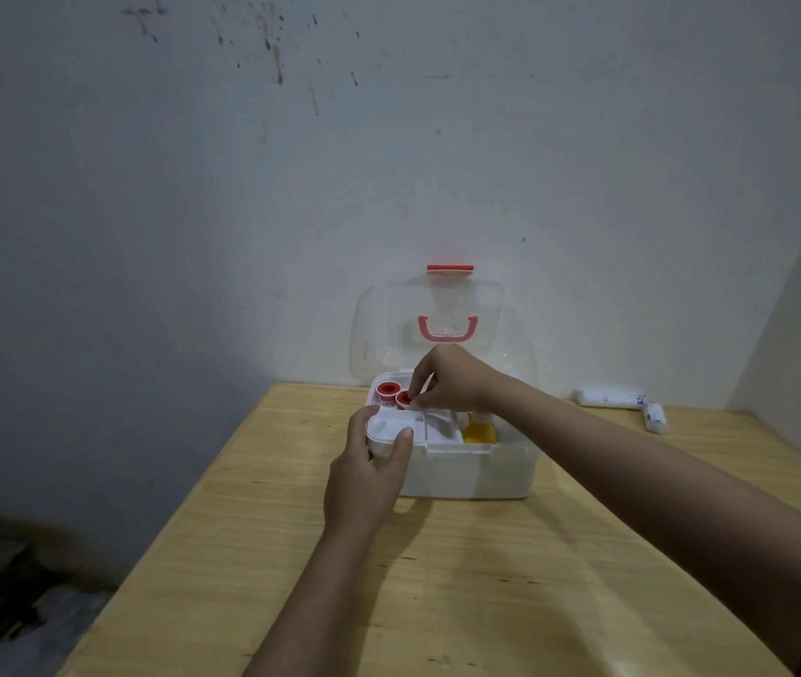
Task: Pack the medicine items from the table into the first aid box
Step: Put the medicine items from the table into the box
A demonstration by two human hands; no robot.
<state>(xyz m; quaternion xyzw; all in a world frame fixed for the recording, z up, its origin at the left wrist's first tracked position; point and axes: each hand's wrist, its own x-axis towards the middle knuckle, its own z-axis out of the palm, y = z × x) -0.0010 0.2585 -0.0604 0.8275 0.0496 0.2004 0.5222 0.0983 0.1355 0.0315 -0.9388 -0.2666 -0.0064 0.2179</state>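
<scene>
The white first aid box [476,473] stands open on the wooden table, its clear lid [437,324] with a red handle leaning against the wall. A white divided tray [391,427] sits in the top of the box. My left hand [369,473] grips the tray's front left corner. My right hand [452,378] reaches over the box and pinches a red-capped tape roll [403,399] in the tray's back compartment. A second red-and-white tape roll [387,394] stands just left of it. A yellow bottle [479,430] shows inside the box, right of the tray.
Two white bandage rolls [608,399] [656,418] lie on the table to the right of the box, near the wall. The table's left edge [183,505] drops to a dark floor. A wall corner closes in on the right.
</scene>
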